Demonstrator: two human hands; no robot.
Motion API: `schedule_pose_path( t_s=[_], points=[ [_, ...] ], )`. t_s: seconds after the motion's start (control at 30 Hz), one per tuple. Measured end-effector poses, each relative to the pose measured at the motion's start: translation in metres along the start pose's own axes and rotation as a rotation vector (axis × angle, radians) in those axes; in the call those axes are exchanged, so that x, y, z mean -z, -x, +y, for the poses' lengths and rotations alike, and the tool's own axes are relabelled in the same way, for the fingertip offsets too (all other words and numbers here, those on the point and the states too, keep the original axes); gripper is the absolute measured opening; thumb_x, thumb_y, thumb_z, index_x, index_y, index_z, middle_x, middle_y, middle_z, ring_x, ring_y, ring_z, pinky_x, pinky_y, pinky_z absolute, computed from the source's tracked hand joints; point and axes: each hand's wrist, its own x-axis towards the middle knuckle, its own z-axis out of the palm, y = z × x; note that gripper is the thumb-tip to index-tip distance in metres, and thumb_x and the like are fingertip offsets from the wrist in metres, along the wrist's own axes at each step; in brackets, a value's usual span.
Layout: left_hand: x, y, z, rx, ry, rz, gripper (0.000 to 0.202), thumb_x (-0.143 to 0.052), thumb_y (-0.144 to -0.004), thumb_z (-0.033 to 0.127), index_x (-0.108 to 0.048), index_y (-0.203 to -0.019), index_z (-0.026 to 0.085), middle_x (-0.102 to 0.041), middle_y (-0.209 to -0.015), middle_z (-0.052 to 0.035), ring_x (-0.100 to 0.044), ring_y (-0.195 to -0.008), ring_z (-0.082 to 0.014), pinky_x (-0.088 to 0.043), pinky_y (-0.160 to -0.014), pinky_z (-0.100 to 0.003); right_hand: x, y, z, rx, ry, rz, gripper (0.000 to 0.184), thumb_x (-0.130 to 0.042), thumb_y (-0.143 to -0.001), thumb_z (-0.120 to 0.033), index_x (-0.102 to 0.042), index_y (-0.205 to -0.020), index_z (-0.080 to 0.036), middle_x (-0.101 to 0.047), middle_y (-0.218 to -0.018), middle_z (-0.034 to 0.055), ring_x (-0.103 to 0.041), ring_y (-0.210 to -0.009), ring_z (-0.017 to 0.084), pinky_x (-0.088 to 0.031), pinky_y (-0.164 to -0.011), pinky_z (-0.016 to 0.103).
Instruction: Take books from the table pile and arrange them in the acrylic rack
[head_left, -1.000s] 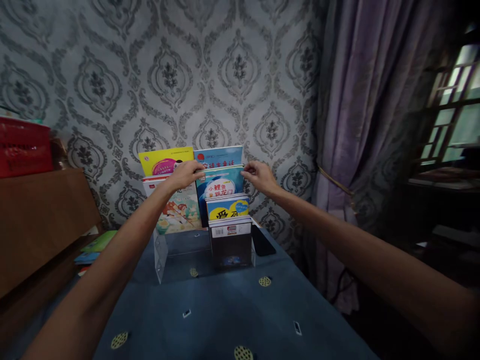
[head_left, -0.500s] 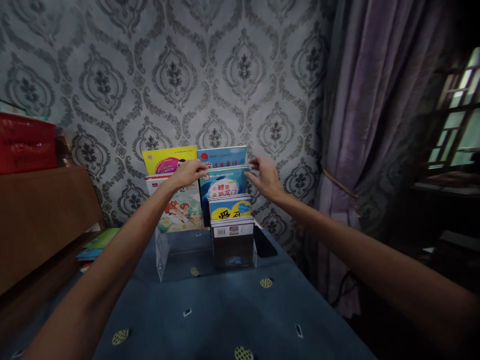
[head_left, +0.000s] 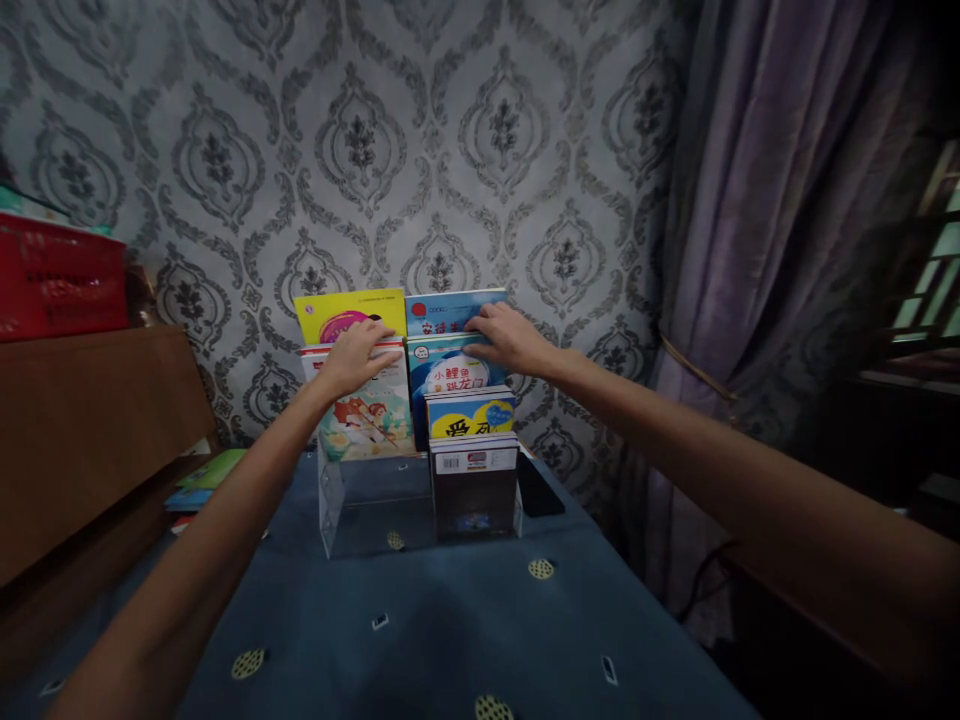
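Note:
A clear tiered book stand (head_left: 330, 505) holds several children's books at the far end of a blue cloth (head_left: 450, 640). My left hand (head_left: 352, 358) rests with curled fingers on the top edge of the white picture book (head_left: 367, 415), just below a yellow book (head_left: 349, 312) at the back. Over on the other side, my right hand (head_left: 508, 337) lies across the top of the teal book (head_left: 450, 372), fingers stretched toward the blue book (head_left: 450, 310) behind it. Lower tiers carry a yellow-and-blue book (head_left: 472, 413) and a dark book (head_left: 476, 490).
A brown wooden cabinet (head_left: 82, 420) stands at left with a red box (head_left: 60, 275) on top and flat books (head_left: 206, 475) below. A dark phone (head_left: 540, 485) lies right of the stand. Purple curtain (head_left: 750, 250) and a window fill the right side.
My left hand slid left from the teal book's corner onto the white picture book. My right hand let go of the teal book's right corner and moved left across its top.

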Motion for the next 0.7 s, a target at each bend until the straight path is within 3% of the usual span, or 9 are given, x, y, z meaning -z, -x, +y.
schedule_pose_path(
  t_s=[0.13, 0.37, 0.53, 0.7],
  points=[
    [-0.0035, 0.0039, -0.0009, 0.009, -0.085, -0.016, 0.035, -0.054, -0.094, 0.037, -0.063, -0.122, 0.020, -0.060, -0.117, -0.0107, -0.055, -0.110, -0.0274, -0.043, -0.095, -0.041, 0.0033, -0.0023, 0.0036, 0.005, -0.092, -0.041, 0.023, -0.064, -0.088, -0.039, -0.069, -0.102, -0.022, -0.066, -0.096, 0.0085, -0.058, -0.094, 0.029, -0.045, -0.080, 0.038],
    [-0.0017, 0.0022, -0.0060, 0.008, -0.043, -0.034, 0.034, -0.053, -0.093, 0.030, -0.063, -0.124, 0.019, -0.058, -0.115, -0.0104, -0.054, -0.111, -0.0267, -0.042, -0.098, -0.040, 0.0066, -0.0034, 0.0053, -0.015, -0.191, -0.093, 0.016, -0.066, -0.086, -0.036, -0.067, -0.097, -0.025, -0.070, -0.091, 0.0054, -0.061, -0.085, 0.026, -0.044, -0.075, 0.036],
    [-0.0018, 0.0022, -0.0081, 0.003, -0.048, -0.040, 0.034, -0.053, -0.093, 0.029, -0.063, -0.124, 0.021, -0.059, -0.116, -0.0094, -0.054, -0.112, -0.0265, -0.042, -0.099, -0.041, 0.0078, -0.0043, 0.0031, -0.046, -0.168, -0.113, 0.017, -0.064, -0.087, -0.036, -0.067, -0.099, -0.024, -0.070, -0.088, 0.0062, -0.062, -0.081, 0.026, -0.044, -0.070, 0.035],
    [-0.0032, 0.0034, -0.0087, -0.014, -0.071, -0.044, 0.035, -0.052, -0.093, 0.029, -0.061, -0.126, 0.018, -0.058, -0.120, -0.0112, -0.053, -0.115, -0.0273, -0.041, -0.101, -0.042, 0.0099, -0.0009, -0.0026, -0.039, -0.142, -0.116, 0.025, -0.062, -0.089, -0.035, -0.067, -0.108, -0.020, -0.071, -0.095, 0.0095, -0.063, -0.088, 0.028, -0.046, -0.075, 0.037]
  ],
)
